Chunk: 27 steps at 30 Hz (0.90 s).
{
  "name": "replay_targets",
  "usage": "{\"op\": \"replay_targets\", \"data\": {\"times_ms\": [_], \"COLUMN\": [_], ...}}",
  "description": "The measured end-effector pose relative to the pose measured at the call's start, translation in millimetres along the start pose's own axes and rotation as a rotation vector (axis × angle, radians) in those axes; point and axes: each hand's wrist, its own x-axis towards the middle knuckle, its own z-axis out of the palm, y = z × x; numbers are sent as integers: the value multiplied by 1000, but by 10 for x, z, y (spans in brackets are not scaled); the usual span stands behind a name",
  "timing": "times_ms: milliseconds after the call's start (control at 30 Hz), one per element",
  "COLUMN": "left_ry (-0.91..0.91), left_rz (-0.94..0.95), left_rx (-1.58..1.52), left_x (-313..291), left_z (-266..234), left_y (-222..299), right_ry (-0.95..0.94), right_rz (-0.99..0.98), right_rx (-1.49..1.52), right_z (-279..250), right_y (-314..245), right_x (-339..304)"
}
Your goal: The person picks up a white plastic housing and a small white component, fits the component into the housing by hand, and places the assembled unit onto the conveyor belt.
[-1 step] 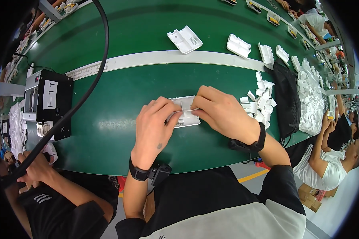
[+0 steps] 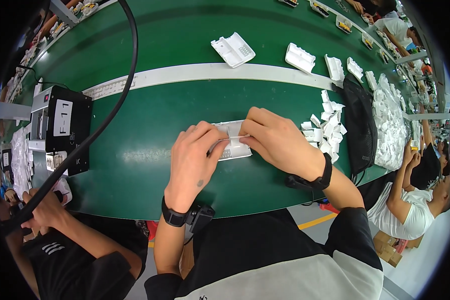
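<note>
A white plastic housing [image 2: 230, 154] lies on the green table in front of me, partly covered by my fingers. Over it, a small thin white plastic piece [image 2: 236, 137] is pinched at both ends. My left hand [image 2: 192, 155] closes thumb and forefinger on its left end, while my right hand [image 2: 280, 142] grips the right end the same way. Whether the piece touches the housing, I cannot tell. Right of my right hand is a heap of small white plastic pieces [image 2: 330, 122].
Beyond a pale strip [image 2: 200, 72], several white housings [image 2: 233, 50] lie in a row. A black mesh bag [image 2: 357, 125] and a clear bag of white parts [image 2: 389, 125] sit right. At left stand a black machine [image 2: 77, 120], a hanging cable [image 2: 107, 120] and a co-worker's arm [image 2: 85, 235].
The row of white housings beyond the strip sits very slightly further right. Both hands keep nearly the same place and pinch on the small white piece.
</note>
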Motion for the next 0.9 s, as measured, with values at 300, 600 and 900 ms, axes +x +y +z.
{"op": "replay_targets", "data": {"times_ms": [300,600,900], "left_ry": [6,28,54], "left_rz": [25,65,95], "left_rx": [-30,38,120], "left_x": [-8,16,-13], "left_z": [-38,-52,-38], "left_y": [-73,-91,-105], "right_ry": [11,122,124], "right_rz": [-27,40,40], "right_rx": [106,113,-60], "right_z": [52,180,301], "right_y": [71,13,-18], "right_x": [54,22,26]}}
